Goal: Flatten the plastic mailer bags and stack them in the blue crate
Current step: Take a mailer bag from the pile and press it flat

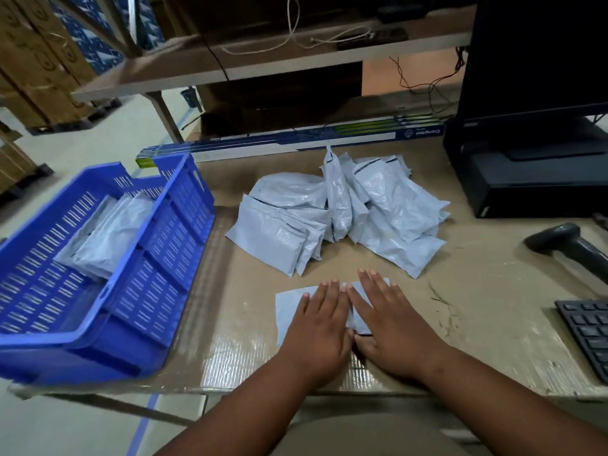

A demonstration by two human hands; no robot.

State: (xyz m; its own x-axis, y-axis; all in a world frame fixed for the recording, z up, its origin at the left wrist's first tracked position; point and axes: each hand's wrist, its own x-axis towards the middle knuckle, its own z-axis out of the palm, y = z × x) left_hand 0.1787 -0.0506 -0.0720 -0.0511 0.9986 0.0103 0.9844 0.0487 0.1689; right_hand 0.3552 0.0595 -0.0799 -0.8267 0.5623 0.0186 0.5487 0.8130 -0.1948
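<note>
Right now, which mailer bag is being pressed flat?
The lone mailer bag at the table's near edge, under the left hand and right hand. The others sit in the pile or blue crate.

You are at a warehouse packing station: stacked cardboard cartons (36,67) far left beyond your left hand (320,327), a barcode scanner (569,246) and keyboard (589,334) right of your right hand (391,320), shelving (263,60) ahead
</note>
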